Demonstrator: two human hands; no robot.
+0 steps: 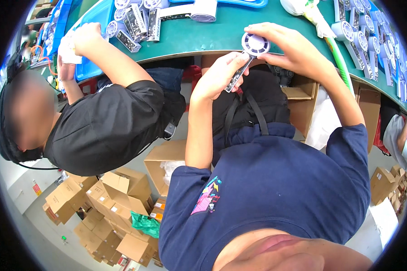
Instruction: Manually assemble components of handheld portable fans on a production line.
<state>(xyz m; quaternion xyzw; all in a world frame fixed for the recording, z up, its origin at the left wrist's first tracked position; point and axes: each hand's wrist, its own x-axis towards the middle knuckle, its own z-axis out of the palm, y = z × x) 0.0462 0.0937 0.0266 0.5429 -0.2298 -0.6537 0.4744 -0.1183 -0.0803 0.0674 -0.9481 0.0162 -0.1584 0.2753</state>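
A small handheld fan (256, 44) with a round lavender head and a dark patterned handle is held at the near edge of the green table. My left hand (218, 76) is closed round its handle. Curved about the fan's head, my right hand (294, 47) has fingertips at the far rim and the thumb near the neck. More fans of the same kind lie in a pile (138, 22) to the left. Several others stand in rows (366, 43) on the right.
A co-worker in a black shirt (108, 122) works at my left, hands holding something white over a blue tray (88, 67). A white wrap with a green strip (323, 27) lies on the green table (190, 38). Cardboard boxes (122, 189) are stacked behind; another box (303, 106) sits under the table.
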